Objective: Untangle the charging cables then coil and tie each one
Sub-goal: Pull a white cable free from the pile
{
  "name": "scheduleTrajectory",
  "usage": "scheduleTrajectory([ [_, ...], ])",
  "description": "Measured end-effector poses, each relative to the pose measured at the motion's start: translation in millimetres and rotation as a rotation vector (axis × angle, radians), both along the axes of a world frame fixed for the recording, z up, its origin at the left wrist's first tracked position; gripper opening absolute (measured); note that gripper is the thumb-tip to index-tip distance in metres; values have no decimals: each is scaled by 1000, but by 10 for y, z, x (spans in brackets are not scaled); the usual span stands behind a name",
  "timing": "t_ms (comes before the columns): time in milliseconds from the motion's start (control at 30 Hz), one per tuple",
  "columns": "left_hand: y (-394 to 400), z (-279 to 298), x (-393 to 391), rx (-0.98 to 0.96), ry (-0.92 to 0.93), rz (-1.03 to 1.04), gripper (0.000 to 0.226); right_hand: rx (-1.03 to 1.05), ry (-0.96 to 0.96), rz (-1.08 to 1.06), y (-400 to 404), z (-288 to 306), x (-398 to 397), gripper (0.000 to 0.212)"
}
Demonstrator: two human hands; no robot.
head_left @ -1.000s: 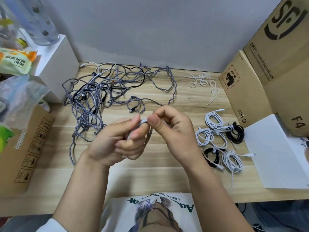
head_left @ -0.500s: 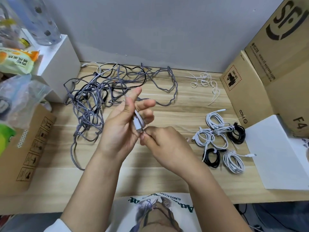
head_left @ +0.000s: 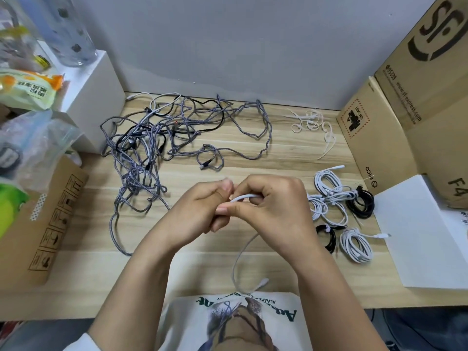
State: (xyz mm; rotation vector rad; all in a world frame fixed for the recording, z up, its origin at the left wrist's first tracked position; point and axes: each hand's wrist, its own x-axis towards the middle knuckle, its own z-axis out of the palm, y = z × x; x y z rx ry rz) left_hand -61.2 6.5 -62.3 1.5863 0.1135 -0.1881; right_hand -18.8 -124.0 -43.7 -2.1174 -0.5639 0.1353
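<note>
Clearly both hands gripped one white cable (head_left: pixel 244 198) above the table (head_left: pixel 291 153), left hand (head_left: pixel 202 211) and right hand (head_left: pixel 273 206) pinching its coil; its loose tail hung toward the table edge and might snag, undoing the loops. Six tied coils (head_left: pixel 342 211) lay right; one grey tangle (head_left: pixel 157 140) waited left

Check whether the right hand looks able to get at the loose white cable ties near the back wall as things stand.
Probably not yet: the path over the table to the cable ties looks free, but the right hand is gripping the white cable.
</note>
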Motion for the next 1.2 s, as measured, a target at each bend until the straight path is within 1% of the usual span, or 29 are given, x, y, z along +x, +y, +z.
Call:
scheduleTrajectory([
  [67, 14, 1, -8, 18, 22, -72, 73, 45, -33, -23, -2, 0, 7, 29],
  [100, 38, -21, -8, -8, 39, -111, 81, 65, -37, -23, -4, 1, 4, 26],
  [167, 93, -45, -9, -137, 67, -187, 83, 159, 9, 0, -12, -3, 11, 17],
  [233, 157, -30, -30, -340, 62, -276, 70, 268, 51, 12, -29, 6, 35, 5],
  [267, 190, -18, -38, -447, 49, -317, 62, 305, 59, 19, -37, 12, 53, 3],
  [367, 247, -1, -46, -698, -33, -433, 43, 361, 141, 99, -32, 14, 86, 9],
  [467, 229, 66, -32, -985, -178, -548, 36, 322, 228, 176, -3, -61, 79, 15],
  [533, 259, 142, -8, -1234, -210, -535, 33, 237, 277, 190, 11, -133, 54, 19],
  [567, 284, 177, 8, -1318, -216, -488, 31, 183, 293, 201, 15, -163, 36, 21],
  [633, 296, 224, 38, -1370, -240, -360, 29, 83, 292, 231, 31, -172, -9, 24],
  [667, 276, 231, 59, -1329, -240, -265, 29, 40, 272, 241, 43, -162, -29, 24],
  [700, 234, 232, 78, -1217, -226, -126, 30, -6, 239, 247, 49, -144, -43, 25],
  [767, 156, 207, 98, -866, -191, 156, 36, -116, 152, 242, 53, -115, -56, 28],
  [800, 118, 176, 102, -706, -180, 252, 38, -161, 105, 241, 51, -102, -59, 33],
  [833, 85, 148, 101, -586, -172, 290, 40, -188, 65, 244, 47, -100, -64, 38],
  [933, 60, 65, 114, -330, -125, 292, 35, -158, -7, 233, 23, -76, -78, 38],
  [1033, 87, 31, 85, -117, -23, 240, 34, -56, -3, 204, -5, -39, -67, 32],
  [1067, 88, 25, 66, -83, 5, 189, 34, -27, 9, 212, -8, -32, -60, 29],
  [1133, 88, 46, 29, -77, 28, 47, 26, 41, 41, 229, -14, -25, -46, 23],
  [1167, 94, 50, 12, -80, 32, -7, 31, 73, 46, 208, -21, -25, -38, 20],
  [1200, 103, 48, -1, -73, 35, -42, 44, 99, 36, 165, -30, -11, -29, 16],
])
